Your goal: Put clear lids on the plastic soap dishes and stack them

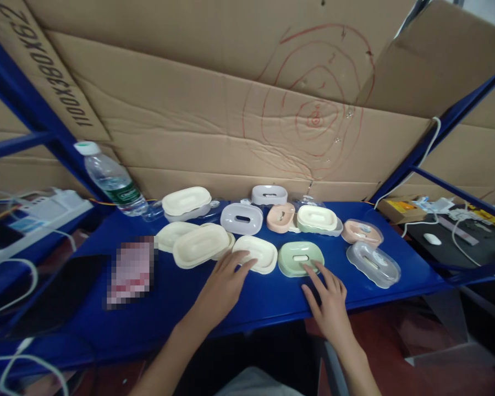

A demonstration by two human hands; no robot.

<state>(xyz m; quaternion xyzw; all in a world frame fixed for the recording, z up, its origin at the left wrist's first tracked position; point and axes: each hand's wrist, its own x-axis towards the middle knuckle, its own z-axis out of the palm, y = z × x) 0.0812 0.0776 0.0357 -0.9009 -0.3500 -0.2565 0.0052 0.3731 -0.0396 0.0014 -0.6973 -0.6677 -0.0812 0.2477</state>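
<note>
My left hand rests its fingertips at the left rim of a cream oval soap-dish tray, fingers stretched out. Beside it, my right hand has its fingers spread, with the tips at the front right rim of a green oval soap dish that has a pale slot in its middle. Both dishes lie flat on the blue table. Left of my left hand, several cream oval trays overlap one another. Neither hand has lifted anything.
Behind stand lilac dishes, a peach dish and a green dish with a cream tray. At right are a peach dish and a clear-grey piece. A water bottle, black phone-like slab and blurred pink packet are left.
</note>
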